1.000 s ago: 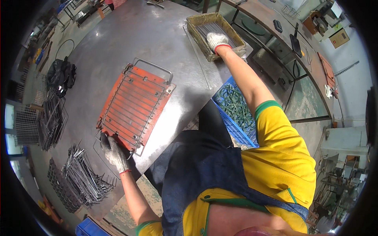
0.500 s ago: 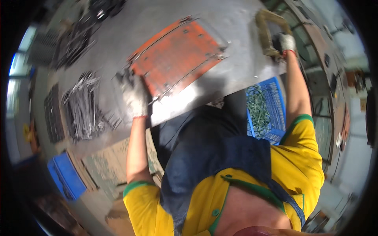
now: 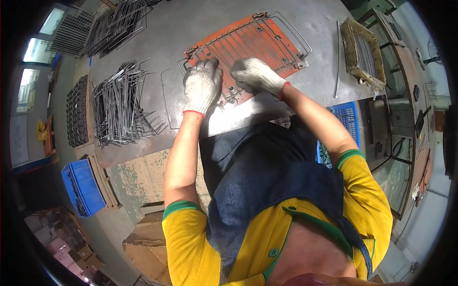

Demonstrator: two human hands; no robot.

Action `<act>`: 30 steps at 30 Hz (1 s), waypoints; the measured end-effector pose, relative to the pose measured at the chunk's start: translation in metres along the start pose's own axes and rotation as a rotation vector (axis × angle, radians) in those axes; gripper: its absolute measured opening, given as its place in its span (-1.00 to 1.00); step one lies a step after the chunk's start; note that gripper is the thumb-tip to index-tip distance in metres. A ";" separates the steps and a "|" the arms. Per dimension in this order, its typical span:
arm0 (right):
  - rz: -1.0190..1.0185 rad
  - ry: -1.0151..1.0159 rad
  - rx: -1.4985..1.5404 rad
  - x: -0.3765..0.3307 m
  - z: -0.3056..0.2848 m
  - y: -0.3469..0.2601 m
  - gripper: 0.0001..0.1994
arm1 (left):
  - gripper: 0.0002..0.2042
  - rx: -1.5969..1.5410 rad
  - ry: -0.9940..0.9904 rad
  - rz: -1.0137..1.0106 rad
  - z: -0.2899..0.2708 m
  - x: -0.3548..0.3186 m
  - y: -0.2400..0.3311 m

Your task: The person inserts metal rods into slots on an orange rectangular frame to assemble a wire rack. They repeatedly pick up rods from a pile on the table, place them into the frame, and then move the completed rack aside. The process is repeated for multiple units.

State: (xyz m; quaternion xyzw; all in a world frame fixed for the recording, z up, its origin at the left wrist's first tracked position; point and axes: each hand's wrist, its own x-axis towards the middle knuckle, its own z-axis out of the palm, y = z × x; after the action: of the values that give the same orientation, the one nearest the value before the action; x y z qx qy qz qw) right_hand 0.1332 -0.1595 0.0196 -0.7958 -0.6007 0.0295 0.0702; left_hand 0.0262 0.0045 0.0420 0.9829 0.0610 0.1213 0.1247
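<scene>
An orange fixture plate (image 3: 286, 64) lies tilted on the grey metal table. Several thin metal rods (image 3: 241, 43) lie side by side across it, and a bent wire frame (image 3: 305, 40) sticks out past its far right end. My left hand (image 3: 202, 88), in a white knitted glove with dark fingertips, rests closed at the plate's near left edge. Over the plate's near middle, my gloved right hand (image 3: 257, 76) is closed, its fingers curled down toward the rods. What either hand grips is hidden under the fingers.
A yellowish tray of rods (image 3: 365, 52) stands at the right, beside a single long rod (image 3: 337, 59). A pile of bent wires (image 3: 124, 105) and wire frames (image 3: 119, 24) occupy the left. Blue crates (image 3: 83, 186) sit below the table edge.
My right hand has come from the tray at the right to the plate. My left hand has shifted onto the plate's near edge. Rods now show across the plate, which looked mostly bare before.
</scene>
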 end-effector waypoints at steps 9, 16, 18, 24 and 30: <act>0.137 0.075 0.101 0.029 0.017 -0.003 -0.86 | -0.65 0.032 0.008 -0.040 0.002 0.005 -0.006; 0.214 0.029 0.172 0.040 0.025 -0.004 -0.75 | -0.67 0.041 -0.038 -0.013 0.001 0.006 -0.007; 0.274 -0.017 0.238 0.045 0.031 0.002 -0.69 | -0.68 0.035 -0.019 0.004 0.001 0.007 -0.006; 0.501 0.034 0.576 0.034 0.010 -0.015 -0.67 | -0.69 0.065 -0.033 0.008 0.002 0.008 -0.005; 0.284 0.081 0.170 0.006 -0.067 -0.045 -0.69 | -0.73 0.232 0.057 0.080 0.011 0.006 -0.012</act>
State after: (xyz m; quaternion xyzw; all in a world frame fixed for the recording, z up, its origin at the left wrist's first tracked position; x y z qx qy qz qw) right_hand 0.1008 -0.1469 0.0923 -0.8643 -0.4745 0.0575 0.1565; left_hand 0.0335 0.0145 0.0303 0.9885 0.0390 0.1461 0.0037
